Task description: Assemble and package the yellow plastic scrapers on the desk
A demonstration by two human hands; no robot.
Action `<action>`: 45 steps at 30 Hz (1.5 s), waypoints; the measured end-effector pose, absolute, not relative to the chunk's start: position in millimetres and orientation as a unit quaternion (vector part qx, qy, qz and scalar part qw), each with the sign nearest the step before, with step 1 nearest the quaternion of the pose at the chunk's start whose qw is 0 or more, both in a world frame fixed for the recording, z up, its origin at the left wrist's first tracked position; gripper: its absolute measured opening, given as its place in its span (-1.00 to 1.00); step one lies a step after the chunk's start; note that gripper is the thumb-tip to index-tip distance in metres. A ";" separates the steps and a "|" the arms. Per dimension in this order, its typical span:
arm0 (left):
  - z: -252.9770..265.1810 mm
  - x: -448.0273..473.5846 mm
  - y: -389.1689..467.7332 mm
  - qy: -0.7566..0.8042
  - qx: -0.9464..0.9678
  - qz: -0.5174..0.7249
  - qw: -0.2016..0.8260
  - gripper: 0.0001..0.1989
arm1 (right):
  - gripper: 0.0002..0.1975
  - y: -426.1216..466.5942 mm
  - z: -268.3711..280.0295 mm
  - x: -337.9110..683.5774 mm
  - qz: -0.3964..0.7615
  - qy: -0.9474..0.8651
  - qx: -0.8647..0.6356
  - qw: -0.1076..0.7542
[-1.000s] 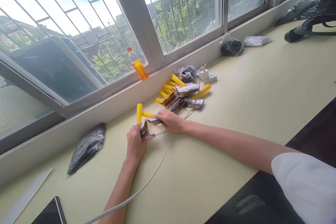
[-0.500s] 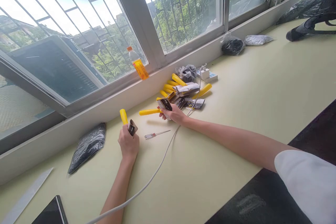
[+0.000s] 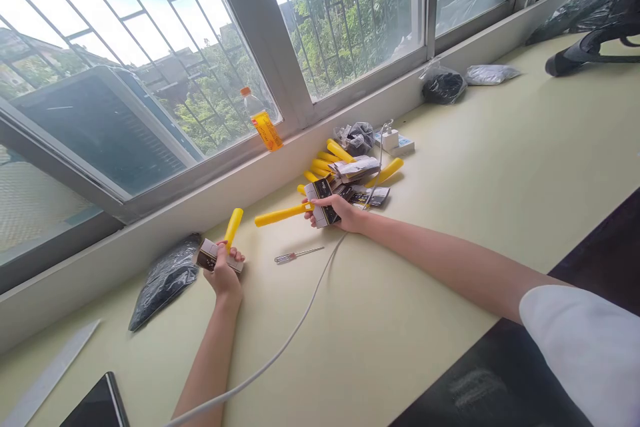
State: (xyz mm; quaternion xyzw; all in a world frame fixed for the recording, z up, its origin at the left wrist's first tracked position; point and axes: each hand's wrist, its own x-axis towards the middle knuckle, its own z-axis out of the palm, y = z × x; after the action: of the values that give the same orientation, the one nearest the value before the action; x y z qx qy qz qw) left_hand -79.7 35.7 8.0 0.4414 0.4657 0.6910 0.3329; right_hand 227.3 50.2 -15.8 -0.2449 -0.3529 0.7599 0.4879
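Note:
My left hand [image 3: 225, 273] grips a yellow-handled tool [image 3: 232, 227] wrapped in a printed card sleeve [image 3: 213, 257], low over the table at the left near a black bag. My right hand [image 3: 344, 213] holds a second yellow-handled tool [image 3: 277, 215] together with its black and white card [image 3: 323, 203], the handle pointing left. A small screwdriver [image 3: 299, 255] with a clear red handle lies on the table between my hands. Behind my right hand sits a pile of more yellow tools and cards [image 3: 350, 170].
A white cable [image 3: 285, 344] runs across the pale green table [image 3: 490, 160]. A black plastic bag [image 3: 165, 278] lies left by the window ledge. Charger [image 3: 393, 141], a bottle [image 3: 263, 122] outside the glass, two bags [image 3: 443, 87] far right, a phone [image 3: 97, 405] near left.
My hands have drawn apart: the left carried its wrapped tool left and down toward the black bag, the right picked up another tool with its card. The screwdriver stayed on the table.

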 end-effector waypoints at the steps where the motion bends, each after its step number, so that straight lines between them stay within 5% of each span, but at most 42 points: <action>1: 10.3 -80.9 34.6 0.450 0.430 0.693 0.364 -0.71 | -0.69 50.4 -15.5 227.4 0.762 -0.342 -0.243 0.494; 7: 25.8 -111.5 24.7 0.367 0.361 0.631 0.580 -0.79 | -0.70 56.8 -18.4 227.1 0.778 -0.294 -0.183 0.525; 13: 34.2 -141.4 15.2 0.276 0.303 0.603 0.684 -0.82 | -0.77 58.9 -19.3 228.4 0.771 -0.279 -0.176 0.546; 45: 37.1 -160.0 9.3 0.341 0.319 0.527 0.710 -0.88 | -0.80 58.8 -18.7 232.0 0.786 -0.309 -0.168 0.509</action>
State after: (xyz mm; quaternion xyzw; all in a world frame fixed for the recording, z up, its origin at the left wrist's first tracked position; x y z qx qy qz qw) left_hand -160.0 9.3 37.1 0.3189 0.3412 0.5271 0.7099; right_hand 232.0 58.8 -18.7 -0.1675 -0.3091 0.7857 0.5091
